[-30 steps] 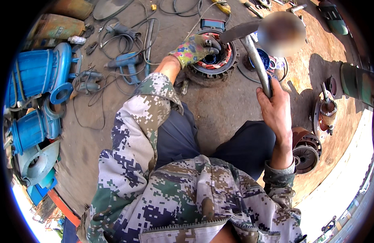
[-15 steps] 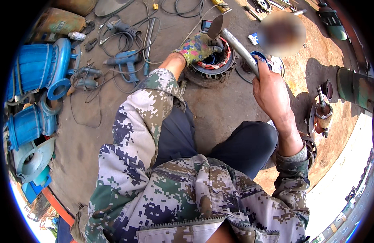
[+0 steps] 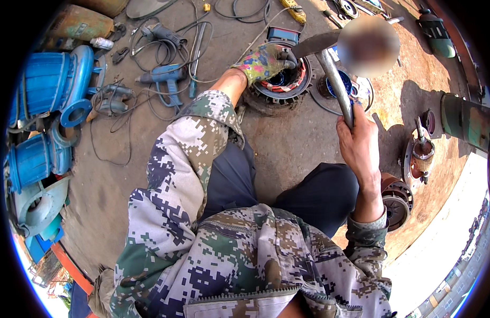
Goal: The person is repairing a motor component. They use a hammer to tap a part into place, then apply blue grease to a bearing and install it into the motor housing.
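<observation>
My right hand, bare, is closed round the grey pipe handle of a hammer. Its dark, flat head is up at the far end, right of my left hand. My left hand wears a flowered glove with dark fingertips. Its fingers are curled together over the rim of a round motor stator; whatever they pinch is hidden. The stator stands on the ground in front of my knees, with blue inside and a red and white wrapped winding round its opening.
Left of the stator lie a blue heat gun, an angle grinder and tangled cords. Blue pump housings line the left side. A blue-lined pot stands right of the stator, and a shafted motor part farther right.
The hammer has swung to the right, its head moving away from above my left hand. My right hand has come slightly down and nearer. The left hand stays on the stator.
</observation>
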The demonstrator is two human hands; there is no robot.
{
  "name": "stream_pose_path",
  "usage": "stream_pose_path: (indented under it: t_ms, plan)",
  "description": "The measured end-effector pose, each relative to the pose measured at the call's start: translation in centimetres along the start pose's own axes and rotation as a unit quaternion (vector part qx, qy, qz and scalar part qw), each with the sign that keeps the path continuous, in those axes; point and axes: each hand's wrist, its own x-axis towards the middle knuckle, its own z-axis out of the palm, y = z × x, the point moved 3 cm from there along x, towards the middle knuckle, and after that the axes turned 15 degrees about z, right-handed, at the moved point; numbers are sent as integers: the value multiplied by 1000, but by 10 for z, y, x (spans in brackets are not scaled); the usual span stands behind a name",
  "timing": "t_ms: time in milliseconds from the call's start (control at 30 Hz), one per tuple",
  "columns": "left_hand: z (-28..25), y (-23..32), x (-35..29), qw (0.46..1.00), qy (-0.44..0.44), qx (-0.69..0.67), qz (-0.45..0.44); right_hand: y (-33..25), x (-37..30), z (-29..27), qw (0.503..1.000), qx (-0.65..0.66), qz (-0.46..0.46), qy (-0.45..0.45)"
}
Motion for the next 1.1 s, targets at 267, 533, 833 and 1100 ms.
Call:
stream_pose_path:
  t_ms: [267,533,833,1100]
  plan:
    - [7,-5,2,999,-10,-23,40,-42,-5,-31,990,22,-88,110]
    - [-4,5,1,997,-33,22,60,-16,24,1,989,-91,-104,44]
    - [1,-6,-2,999,-10,-33,32,-46,-2,-31,993,21,-63,98]
    - [-1,-31,6,999,14,38,30,-30,33,-10,993,-49,-103,39]
